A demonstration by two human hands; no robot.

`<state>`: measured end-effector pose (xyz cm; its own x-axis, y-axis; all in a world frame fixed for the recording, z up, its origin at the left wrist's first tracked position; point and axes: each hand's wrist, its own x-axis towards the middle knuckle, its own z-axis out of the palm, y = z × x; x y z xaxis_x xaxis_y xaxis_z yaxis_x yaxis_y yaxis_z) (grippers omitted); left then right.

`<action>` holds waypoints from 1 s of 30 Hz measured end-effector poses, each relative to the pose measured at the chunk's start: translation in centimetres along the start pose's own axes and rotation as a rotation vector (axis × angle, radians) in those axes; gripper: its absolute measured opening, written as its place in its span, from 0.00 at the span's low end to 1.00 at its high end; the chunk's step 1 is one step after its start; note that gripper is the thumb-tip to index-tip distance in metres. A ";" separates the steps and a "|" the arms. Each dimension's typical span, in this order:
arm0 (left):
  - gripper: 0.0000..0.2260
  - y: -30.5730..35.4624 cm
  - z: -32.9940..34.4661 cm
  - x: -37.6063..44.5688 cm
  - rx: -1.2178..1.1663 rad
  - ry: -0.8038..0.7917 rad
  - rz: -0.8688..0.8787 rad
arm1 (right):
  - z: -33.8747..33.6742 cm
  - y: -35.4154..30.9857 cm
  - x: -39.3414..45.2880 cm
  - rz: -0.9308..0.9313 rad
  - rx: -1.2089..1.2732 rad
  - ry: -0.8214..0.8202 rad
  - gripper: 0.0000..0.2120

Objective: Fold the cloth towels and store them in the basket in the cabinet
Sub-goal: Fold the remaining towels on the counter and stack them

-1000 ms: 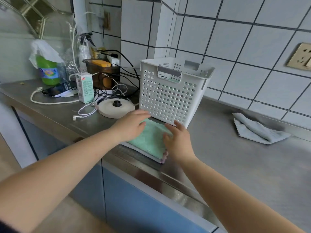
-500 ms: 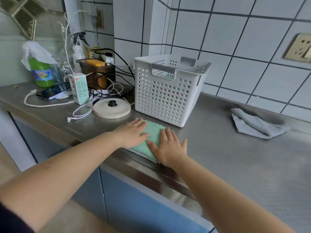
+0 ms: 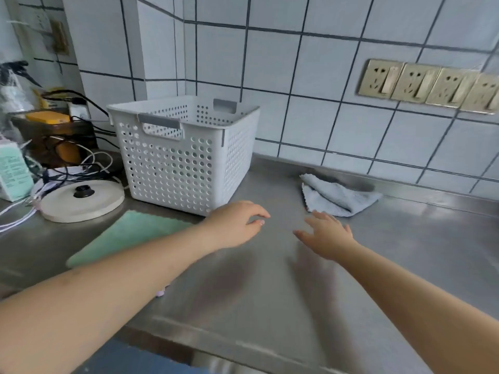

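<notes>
Both hands have left the green towel [image 3: 129, 236], which they were pressing flat half a second ago, and now hover over the bare steel counter [image 3: 270, 306] further to the right. The left hand [image 3: 235, 225] hangs with its fingers loosely curled and holds nothing; the right hand [image 3: 326, 236] is spread, fingers straight, also holding nothing, its fingertips near the edge of the grey towel [image 3: 337, 197] (whether they touch it cannot be told). The view has swung to the right as well, so a row of wall sockets [image 3: 429, 85] now shows on the tiles. The green towel lies folded and flat on the counter just in front of the white basket [image 3: 178, 155], partly hidden under the left forearm, with a sliver of pink showing at its near corner. The grey towel lies loosely bunched against the back wall, well to the right of the basket. The basket stands upright on the counter, pierced with round holes, with grey handles at its rim. A round cream lid [image 3: 81, 201] sits just left of it, among loose cables.
</notes>
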<state>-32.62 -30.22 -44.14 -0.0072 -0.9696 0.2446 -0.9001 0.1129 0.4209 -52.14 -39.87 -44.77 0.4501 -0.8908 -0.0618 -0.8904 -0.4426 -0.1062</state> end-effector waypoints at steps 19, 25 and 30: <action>0.11 3.4 11.9 19.1 0.231 -0.042 -0.027 | 1.4 9.4 9.4 -0.068 0.082 0.173 0.19; 0.09 3.6 12.3 20.6 0.022 -0.061 -0.218 | 2.1 9.8 10.6 -0.074 0.087 0.243 0.14; 0.16 3.9 11.8 21.4 -0.316 0.055 -0.348 | 1.4 9.8 11.0 -0.035 0.165 0.220 0.16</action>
<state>-41.38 -53.08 -47.60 0.3019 -0.9496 0.0842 -0.6685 -0.1479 0.7289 -55.81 -53.88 -47.88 0.4392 -0.8841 0.1600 -0.8435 -0.4670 -0.2654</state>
